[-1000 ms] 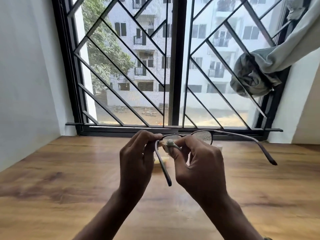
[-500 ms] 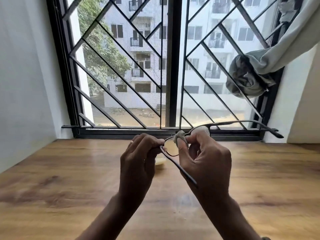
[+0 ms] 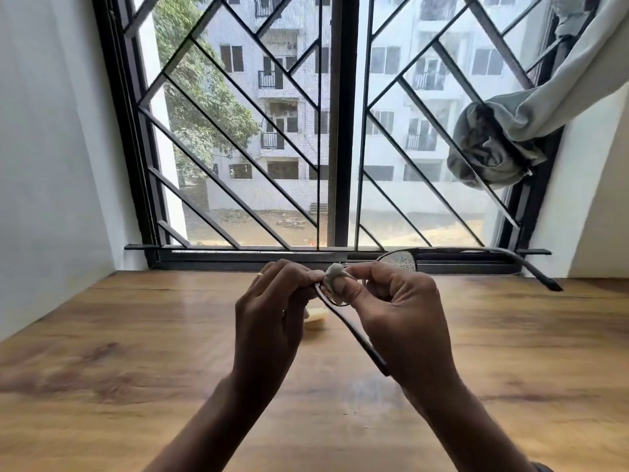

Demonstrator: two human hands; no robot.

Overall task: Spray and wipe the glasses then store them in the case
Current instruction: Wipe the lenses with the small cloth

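Thin dark-framed glasses (image 3: pixel 401 261) hang in the air above the wooden table (image 3: pixel 136 335), both temples unfolded. My left hand (image 3: pixel 272 318) pinches the frame at its left hinge. My right hand (image 3: pixel 401 318) pinches a small pale cloth (image 3: pixel 335 277) over the left lens, thumb on the near side. The right lens shows above my right knuckles, dotted with droplets. One temple runs down past my right palm; the other reaches out to the right. A case and a spray bottle are not in sight.
A small pale yellow object (image 3: pixel 316 320) lies on the table just behind my left hand, partly hidden. A barred window (image 3: pixel 340 131) closes the far side, with a knotted grey curtain (image 3: pixel 493 148) at right. White walls stand at both sides.
The glasses have tilted, so the near temple swung from pointing down to slanting right under my right hand. My right thumb with the cloth shifted on the left lens. The view tipped slightly upward.
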